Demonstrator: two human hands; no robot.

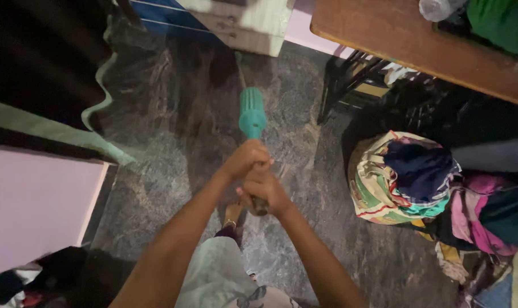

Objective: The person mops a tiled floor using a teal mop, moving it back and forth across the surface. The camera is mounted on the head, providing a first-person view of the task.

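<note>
Both of my hands grip the handle of a broom with a teal plastic collar [251, 113]. My left hand [245, 158] is the upper one, just below the collar. My right hand [263, 191] sits right under it, closed on the dark end of the handle. The broom points away from me toward the floor ahead; its bristle end is dark and blurred near the wooden cabinet [245, 23]. Below my arms I see my light skirt [219, 279] and one foot [232, 215] on the grey stone floor [168, 148].
A heap of coloured clothes [413, 177] lies on the floor at the right. Above it stands a wooden table [407, 40] with a dark metal frame beneath. A pink wall [31, 199] and a dark curtain [42, 57] fill the left. More cloth lies at the bottom left.
</note>
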